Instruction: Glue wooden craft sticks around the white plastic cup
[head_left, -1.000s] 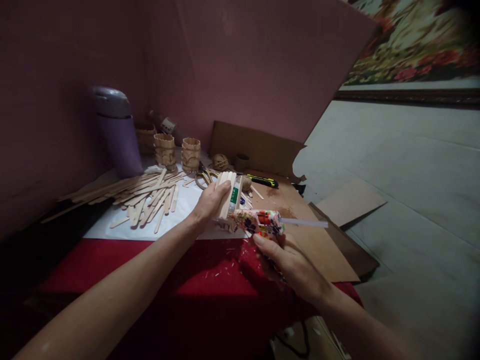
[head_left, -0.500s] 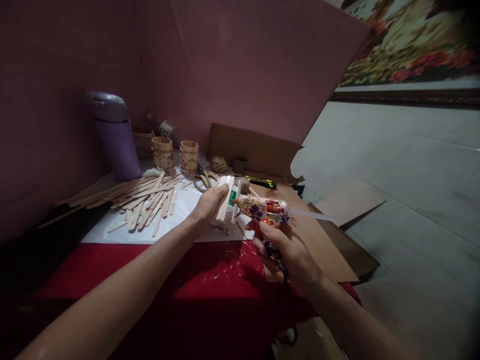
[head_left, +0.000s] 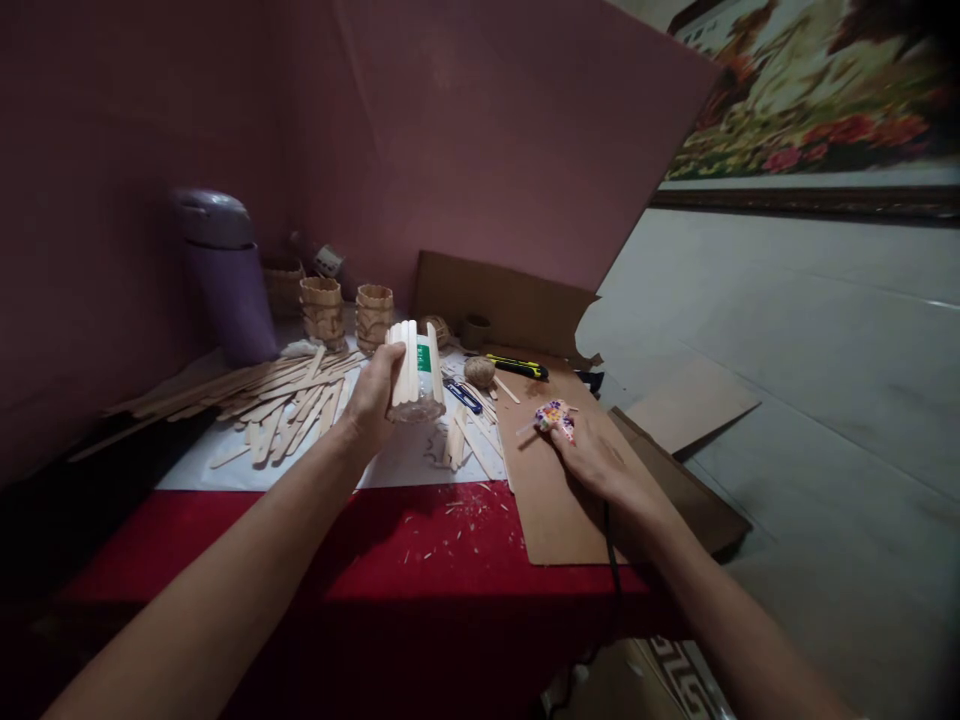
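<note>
My left hand (head_left: 375, 388) is wrapped round a clear plastic bottle piece (head_left: 424, 400) and holds it upright above the white sheet. Pale craft sticks (head_left: 406, 365) stand side by side on its wall, and a green label shows through a gap between them. Over at the right, my right hand (head_left: 589, 458) grips a flower-patterned hot glue gun (head_left: 553, 414) low over the brown cardboard (head_left: 547, 500). Whether the gun rests on the cardboard I cannot tell. Its black cord hangs down beneath my wrist.
Loose craft sticks (head_left: 300, 400) lie piled at left, with more sticks (head_left: 472, 440) near the cardboard. Behind stand two stick-covered cups (head_left: 373, 318) and a purple flask (head_left: 229, 290). A yellow-black cutter (head_left: 517, 367), twine ball (head_left: 478, 372) and blue cutter (head_left: 463, 396) lie right of centre.
My right hand has carried the glue gun away from the bottle piece, right and down to the cardboard. My left hand has moved left and up with the bottle piece.
</note>
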